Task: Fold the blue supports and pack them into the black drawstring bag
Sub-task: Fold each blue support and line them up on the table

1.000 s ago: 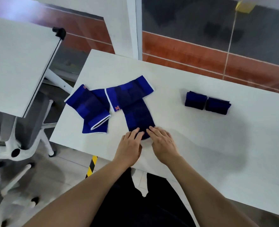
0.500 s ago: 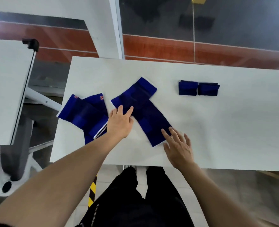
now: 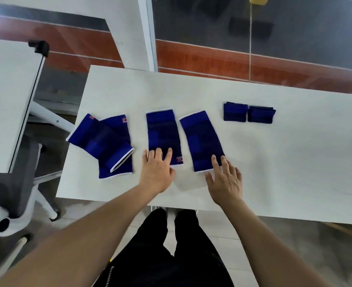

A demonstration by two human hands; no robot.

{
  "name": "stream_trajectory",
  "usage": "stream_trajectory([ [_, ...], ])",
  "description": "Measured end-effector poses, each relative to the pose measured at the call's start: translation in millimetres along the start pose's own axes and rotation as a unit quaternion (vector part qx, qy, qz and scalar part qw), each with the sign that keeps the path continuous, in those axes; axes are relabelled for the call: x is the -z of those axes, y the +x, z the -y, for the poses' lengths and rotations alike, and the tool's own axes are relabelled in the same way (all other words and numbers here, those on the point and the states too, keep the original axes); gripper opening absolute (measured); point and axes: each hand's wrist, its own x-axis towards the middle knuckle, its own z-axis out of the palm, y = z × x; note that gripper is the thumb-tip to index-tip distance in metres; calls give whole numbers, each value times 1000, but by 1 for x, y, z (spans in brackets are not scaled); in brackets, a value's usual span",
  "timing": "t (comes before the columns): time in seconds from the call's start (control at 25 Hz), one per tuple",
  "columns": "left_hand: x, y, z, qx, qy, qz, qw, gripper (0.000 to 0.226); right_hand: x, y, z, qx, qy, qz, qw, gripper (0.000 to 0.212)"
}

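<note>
Six blue supports on worktop (image 3: 295, 162): folded pair (image 3: 235, 111) near far edge, crossed pair (image 3: 100, 139) at left edge, flat pair (image 3: 162, 133) centred, long axes near-to-far. Left hand (image 3: 157, 172) and right hand (image 3: 225, 181) press its near ends, fingers straight.

place: office-type workroom, as far as I can tell
desks: plain white table (image 3: 295, 162) in front of me, second white desk (image 3: 5, 100) off its left edge, black clamp (image 3: 39, 47) on that one's corner
seating: grey swivel chair (image 3: 16, 183) on a white castor base, by the second white desk
walls: glass partition (image 3: 212, 21) in a white frame (image 3: 148, 32), past the table's far edge
floor: pale tiles (image 3: 71, 220)
</note>
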Motion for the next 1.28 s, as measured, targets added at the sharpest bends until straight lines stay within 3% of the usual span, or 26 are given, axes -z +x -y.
stream_trajectory([
  [0.12,-9,-36,-26,-36,-40,29,998,67,2,22,-7,16,-15,-10,1000,61],
  [0.24,-12,-54,-37,-47,-70,55,995,62,3,28,-1,26,-17,-86,996,52],
  [0.32,-7,-46,-28,-30,-100,-1,995,54,0,22,13,65,6,-143,988,33],
  [0.44,3,-6,4,49,-105,-86,990,47,-14,-3,37,61,28,-102,992,30],
  [0.64,6,42,38,92,-110,-71,987,50,-26,-13,51,-23,110,-25,993,19],
  [0.72,3,43,39,98,-136,-87,982,40,-20,-9,47,-2,142,-34,989,14],
  [0.84,9,45,34,112,-258,-119,952,24,-4,-6,32,22,205,-84,975,15],
  [0.96,30,69,18,90,-328,-154,928,16,14,6,11,-3,271,-129,954,9],
  [1.28,55,154,-26,51,-297,-134,944,16,29,56,-31,-79,324,-137,933,10],
])
